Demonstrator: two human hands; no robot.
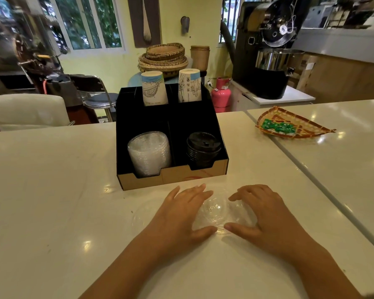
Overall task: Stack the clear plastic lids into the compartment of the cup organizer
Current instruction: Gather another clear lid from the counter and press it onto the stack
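Note:
A black cup organizer (173, 180) stands on the white counter ahead of me. Its front left compartment holds a leaning stack of clear lids (148, 153); the front right one holds black lids (203, 148). Clear dome lids (217, 209) lie on the counter just in front of the organizer, between my hands. My left hand (183, 212) cups them from the left and my right hand (261, 210) from the right, thumbs nearly meeting at the near rim. Another clear lid (141, 214) lies flat, left of my left hand.
Two upside-down paper cups (154, 88) (189, 85) stand in the organizer's back compartments. A woven tray with green packets (289, 126) sits on the adjoining counter at right. A seam (311, 175) separates the two counters. Chairs and a coffee roaster stand behind.

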